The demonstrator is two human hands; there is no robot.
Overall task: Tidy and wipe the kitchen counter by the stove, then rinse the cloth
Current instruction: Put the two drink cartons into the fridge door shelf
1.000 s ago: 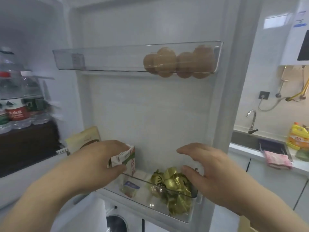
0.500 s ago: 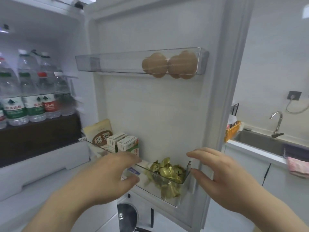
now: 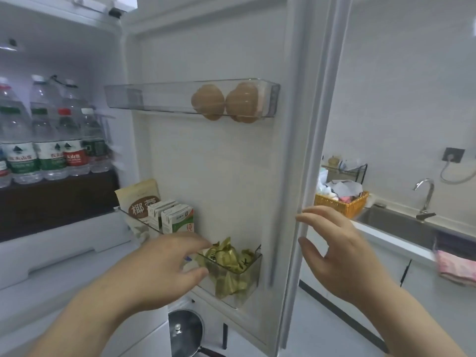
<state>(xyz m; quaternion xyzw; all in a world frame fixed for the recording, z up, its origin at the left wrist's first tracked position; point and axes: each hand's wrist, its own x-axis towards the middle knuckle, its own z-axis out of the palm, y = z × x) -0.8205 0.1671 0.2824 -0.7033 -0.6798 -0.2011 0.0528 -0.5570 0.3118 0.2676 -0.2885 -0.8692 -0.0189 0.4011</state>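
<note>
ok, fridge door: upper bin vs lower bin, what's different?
The upper bin holds only brown eggs, bunched at its right end; the lower bin holds a pouch, two cartons and gold-wrapped items. The upper bin looks shallower than the lower bin. The left hand partly covers the lower bin; nothing covers the upper bin. Both are clear plastic, on the open door, inner side.

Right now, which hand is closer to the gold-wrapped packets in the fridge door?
Left. The left hand is just beside the gold-wrapped packets; the right hand is farther, at the edge of the fridge door.
</note>
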